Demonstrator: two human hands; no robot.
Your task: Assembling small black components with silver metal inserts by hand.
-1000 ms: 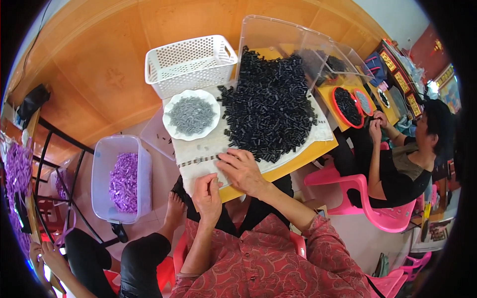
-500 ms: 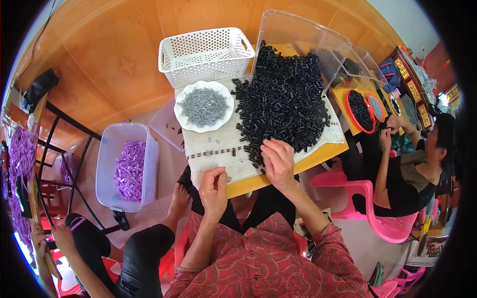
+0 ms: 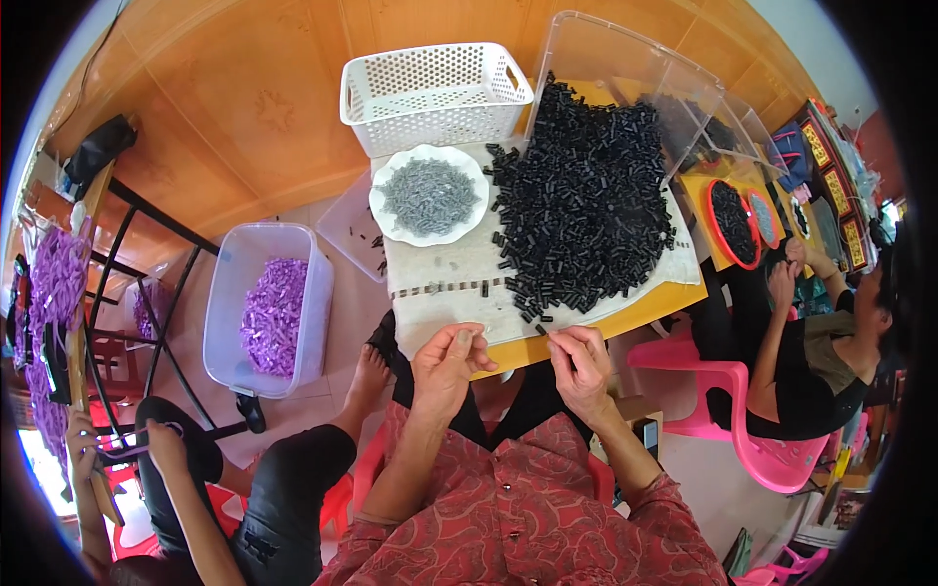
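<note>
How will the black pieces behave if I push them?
The black pieces lie loose, so the pile would probably spread rather than slide whole. Looking short and tube-shaped, single ones may roll on the cloth. Each is likely light, being tiny beside the right hand.

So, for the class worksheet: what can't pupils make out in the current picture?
Head view, all:
- Whether the left hand pinches anything: too small, and its own grip hides it.
- Whether the right hand grips the short black tube by it: too small.
- The white cloth beneath the black tube heap: covered by it.
- The red chair's seat: hidden by the wearer's body.
</note>
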